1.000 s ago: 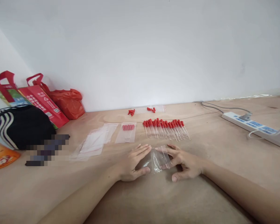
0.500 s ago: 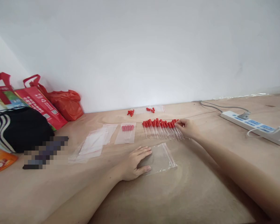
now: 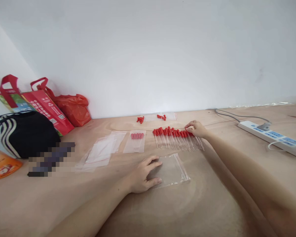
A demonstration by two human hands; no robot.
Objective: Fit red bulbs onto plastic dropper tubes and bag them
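On the wooden worktop (image 3: 212, 204), seen from the head camera, the left hand (image 3: 143, 176) lies flat with its fingers spread, pinning the near-left edge of an empty clear zip bag (image 3: 171, 169); that grip closes on nothing, only presses down. The right hand (image 3: 196, 129) reaches far and right of the bag, its fingertips bunched over the red bulbs at the right end of a row of droppers (image 3: 176, 138); whether a dropper is actually pinched between them cannot be told. Each dropper's long axis runs near-to-far, red bulb toward the wall, glass tip toward the person, and the row lies just beyond the bag, so the right hand is much the nearer to it. Left of the row sit a filled bag of droppers (image 3: 136, 141) and a stack of empty bags (image 3: 101, 152). Loose red bulbs (image 3: 139, 119) lie by the wall. Far left stand red shopping bags (image 3: 43, 105) with white print too small to read; a power strip (image 3: 271, 136) lies far right.
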